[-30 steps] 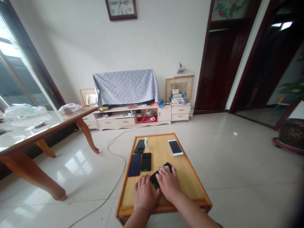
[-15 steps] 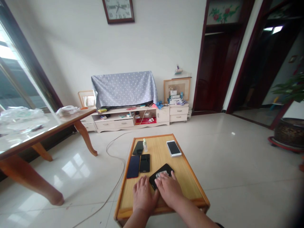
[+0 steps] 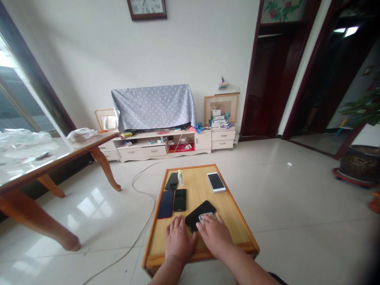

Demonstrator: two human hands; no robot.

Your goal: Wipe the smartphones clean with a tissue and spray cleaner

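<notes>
A black phone (image 3: 194,217) lies at an angle on the small wooden table (image 3: 196,178). My right hand (image 3: 216,233) presses a whitish cloth or wipe (image 3: 206,216) onto its screen with the fingertips. Flat beside the phone's lower left corner rests my left hand (image 3: 179,239), fingers spread, its thumb near the phone's lower edge. To the left lie a dark blue phone (image 3: 165,204), a black phone (image 3: 179,200) and another dark phone (image 3: 171,181). A small clear bottle (image 3: 181,179) stands by them. Toward the back right is a white phone (image 3: 216,182).
A larger glass-topped table (image 3: 89,141) with plastic bags (image 3: 26,142) stands at the left. Along the wall is a white cabinet (image 3: 142,151) under a dotted cloth (image 3: 154,107). A cable (image 3: 142,233) runs over the floor. A potted plant (image 3: 360,164) is at the right.
My right hand and the wipe have shifted slightly right across the phone screen. The camera view has tilted down a little. My left hand stays beside the phone.
</notes>
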